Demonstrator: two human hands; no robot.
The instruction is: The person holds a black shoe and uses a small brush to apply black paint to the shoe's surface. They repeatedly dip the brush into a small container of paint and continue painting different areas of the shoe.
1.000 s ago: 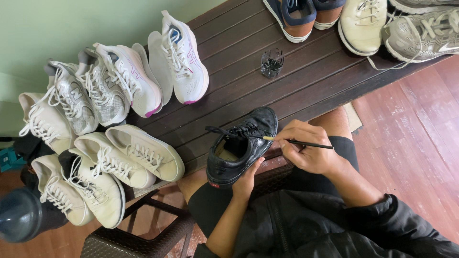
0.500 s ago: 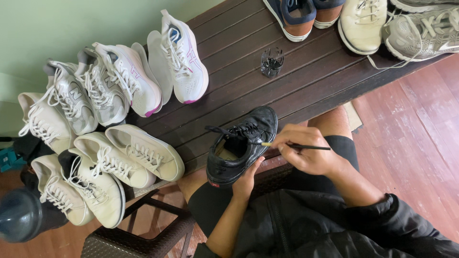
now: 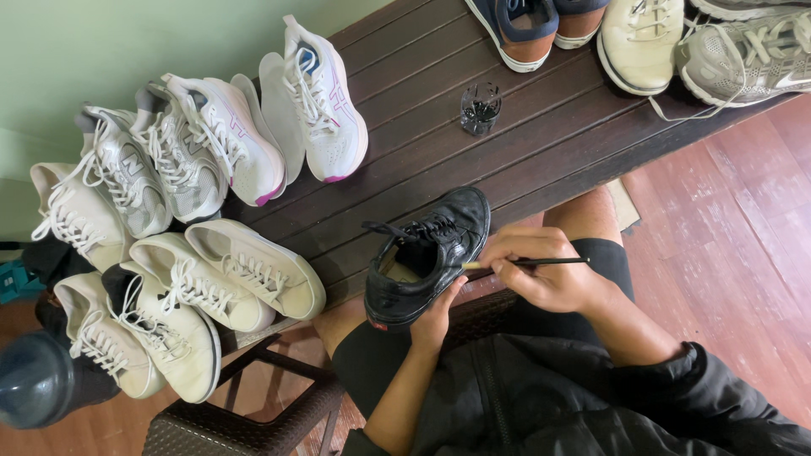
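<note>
A black lace-up shoe [image 3: 427,253] is held over my lap at the front edge of a dark wooden slatted table [image 3: 541,143]. My left hand [image 3: 438,317] grips it from below, near the heel. My right hand [image 3: 545,270] pinches a thin dark brush [image 3: 528,263] whose tip touches the shoe's side. A small clear glass jar [image 3: 481,108] with dark liquid stands on the table beyond the shoe.
Several white sneakers [image 3: 236,270] crowd the table's left side, and a pink-trimmed pair [image 3: 317,105] lies further back. More shoes [image 3: 642,38] line the far right edge. A dark wicker stool [image 3: 245,422] and a dark round container [image 3: 34,380] sit at lower left. Reddish wooden floor [image 3: 726,228] lies to the right.
My right hand and the brush have shifted slightly along the shoe's side. The shoe and left hand stay in nearly the same place.
</note>
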